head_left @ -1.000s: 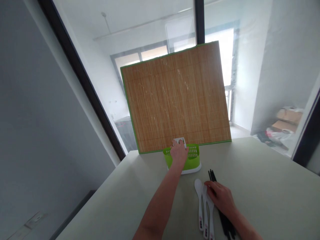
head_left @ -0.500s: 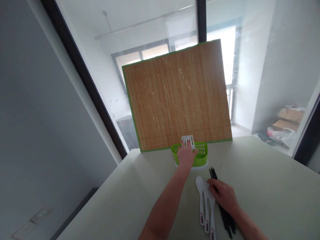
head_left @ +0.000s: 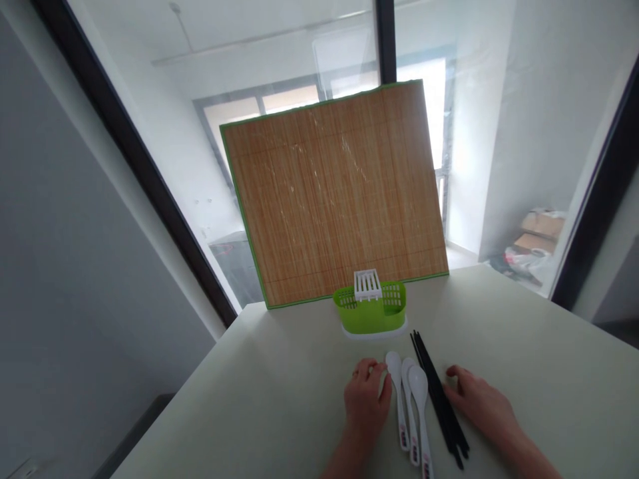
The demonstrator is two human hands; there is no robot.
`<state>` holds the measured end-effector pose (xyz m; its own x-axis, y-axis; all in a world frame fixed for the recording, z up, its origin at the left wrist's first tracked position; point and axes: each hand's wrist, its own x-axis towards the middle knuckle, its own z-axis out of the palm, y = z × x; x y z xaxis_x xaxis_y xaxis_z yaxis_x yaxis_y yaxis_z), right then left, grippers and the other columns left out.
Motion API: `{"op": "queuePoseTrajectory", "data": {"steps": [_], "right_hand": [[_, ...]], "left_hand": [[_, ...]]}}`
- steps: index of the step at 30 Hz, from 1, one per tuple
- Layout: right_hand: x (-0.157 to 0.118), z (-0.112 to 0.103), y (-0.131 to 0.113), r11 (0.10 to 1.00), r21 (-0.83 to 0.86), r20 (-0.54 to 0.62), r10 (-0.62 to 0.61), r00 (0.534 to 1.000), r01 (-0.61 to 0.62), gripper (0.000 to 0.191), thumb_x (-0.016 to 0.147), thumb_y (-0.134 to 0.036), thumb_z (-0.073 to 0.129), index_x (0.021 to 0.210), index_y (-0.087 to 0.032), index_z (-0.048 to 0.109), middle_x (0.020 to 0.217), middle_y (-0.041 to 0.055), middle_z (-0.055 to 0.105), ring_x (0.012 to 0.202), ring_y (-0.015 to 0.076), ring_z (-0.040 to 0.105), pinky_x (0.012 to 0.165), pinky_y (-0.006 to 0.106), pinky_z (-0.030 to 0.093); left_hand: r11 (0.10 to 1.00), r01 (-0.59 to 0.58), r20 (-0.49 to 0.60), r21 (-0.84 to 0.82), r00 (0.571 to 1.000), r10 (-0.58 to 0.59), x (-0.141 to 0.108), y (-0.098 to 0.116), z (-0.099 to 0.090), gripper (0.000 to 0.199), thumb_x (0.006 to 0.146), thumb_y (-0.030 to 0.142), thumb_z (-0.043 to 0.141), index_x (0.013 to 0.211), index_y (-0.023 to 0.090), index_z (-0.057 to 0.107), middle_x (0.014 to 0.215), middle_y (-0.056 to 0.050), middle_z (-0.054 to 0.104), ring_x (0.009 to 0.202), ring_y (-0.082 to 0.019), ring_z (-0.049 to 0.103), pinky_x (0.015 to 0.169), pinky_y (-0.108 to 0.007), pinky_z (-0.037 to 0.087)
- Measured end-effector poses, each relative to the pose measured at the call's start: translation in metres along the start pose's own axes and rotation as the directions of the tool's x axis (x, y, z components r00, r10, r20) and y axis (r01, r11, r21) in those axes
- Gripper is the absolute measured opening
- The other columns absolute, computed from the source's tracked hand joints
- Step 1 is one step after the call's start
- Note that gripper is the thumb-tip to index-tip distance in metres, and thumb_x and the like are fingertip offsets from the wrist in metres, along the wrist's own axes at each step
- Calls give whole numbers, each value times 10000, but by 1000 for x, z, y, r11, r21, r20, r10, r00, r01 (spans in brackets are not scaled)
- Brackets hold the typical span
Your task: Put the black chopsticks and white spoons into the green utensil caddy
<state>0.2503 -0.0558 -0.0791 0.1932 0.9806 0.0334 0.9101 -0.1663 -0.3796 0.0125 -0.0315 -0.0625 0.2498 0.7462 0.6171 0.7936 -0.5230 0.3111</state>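
Note:
Three white spoons (head_left: 421,386) lie side by side on the table, bowls pointing away from me. Just left of them rests my left hand (head_left: 367,399), fingers loosely bent and apart, holding nothing; its fingertips are close to the leftmost spoon's bowl. A bundle of black chopsticks (head_left: 439,399) lies to the right of the spoons. Beside the chopsticks is my right hand (head_left: 482,402), with a gap between thumb and forefinger and nothing in it. Farther back stands a green utensil basket (head_left: 367,316) on a white base, a white slotted piece (head_left: 368,285) across its top.
Behind the basket a bamboo mat (head_left: 334,199) with green edging leans upright against the glass. All these things are on a pale table (head_left: 279,399). A grey wall (head_left: 74,266) is on the left. Cardboard boxes (head_left: 542,229) show beyond the glass at right.
My left hand has come back from the basket to beside the spoons. My right hand has moved off the spoons and chopsticks to the right. The view has shifted slightly.

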Motion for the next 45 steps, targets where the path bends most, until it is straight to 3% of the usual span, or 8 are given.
{"op": "queuePoseTrajectory", "data": {"steps": [8, 15, 26, 34, 37, 40, 43, 45], "right_hand": [[0, -5, -20, 991, -130, 21, -1, 1000, 3, 206, 775, -345, 461, 913, -218, 545, 885, 74, 684, 830, 266, 639, 584, 296, 355], [8, -15, -15, 988, -151, 100, -1, 995, 16, 200, 725, -315, 484, 879, -217, 566, 856, 65, 678, 815, 264, 632, 581, 301, 359], [22, -12, -10, 960, -280, 107, 36, 994, -5, 188, 738, -228, 471, 809, -151, 628, 905, 163, 682, 853, 324, 646, 637, 353, 411], [20, -20, -9, 973, -216, -13, -79, 997, 75, 284, 922, -309, 297, 998, -157, 524, 784, 119, 679, 729, 270, 653, 597, 316, 404], [15, -29, -33, 960, 84, -170, -250, 953, 266, 287, 946, -400, 280, 963, -192, 477, 706, 49, 640, 661, 207, 625, 595, 281, 411], [11, -33, -69, 784, 424, -236, -386, 892, 452, 270, 947, -414, 305, 859, -212, 462, 711, 3, 596, 600, 139, 573, 591, 239, 423], [12, -26, -101, 638, 512, -246, -532, 810, 575, 240, 935, -385, 365, 834, -206, 489, 744, 5, 573, 648, 135, 554, 628, 237, 433], [15, -18, -115, 599, 485, -236, -612, 755, 637, 218, 924, -361, 396, 825, -200, 504, 790, 21, 568, 721, 152, 552, 673, 252, 436]], "left_hand": [[976, 6, 166, -219, 986, 31, -14, 3, 9, 230, 827, 148, 472, 972, 250, 619, 957, -27, 587, 844, -147, 582, 750, -259, 467], [963, 43, 161, -265, 987, 0, -12, -2, 4, 237, 825, 142, 468, 967, 249, 624, 957, -22, 588, 841, -143, 586, 754, -258, 470], [956, 57, 194, -289, 981, 0, -13, -2, 8, 235, 835, 144, 457, 976, 244, 617, 957, -22, 583, 847, -139, 575, 765, -263, 460], [921, 81, 192, -382, 981, -6, -11, 2, 6, 210, 858, 176, 457, 943, 229, 641, 895, -21, 610, 792, -125, 576, 731, -239, 455], [865, 120, 180, -488, 983, -34, -8, 4, 7, 206, 860, 232, 483, 988, 221, 644, 870, -25, 617, 658, -99, 534, 640, -217, 450], [774, 158, 163, -613, 984, -72, -5, 2, 7, 263, 831, 271, 542, 1077, 212, 615, 922, -37, 628, 599, -84, 495, 579, -203, 442], [721, 220, 161, -656, 975, -151, -2, -4, 6, 287, 809, 249, 559, 1087, 199, 605, 926, -41, 639, 628, -92, 518, 563, -197, 436], [715, 280, 176, -641, 960, -219, -3, -11, 4, 206, 805, 239, 547, 979, 180, 640, 807, -24, 645, 621, -100, 531, 549, -194, 425]]}}
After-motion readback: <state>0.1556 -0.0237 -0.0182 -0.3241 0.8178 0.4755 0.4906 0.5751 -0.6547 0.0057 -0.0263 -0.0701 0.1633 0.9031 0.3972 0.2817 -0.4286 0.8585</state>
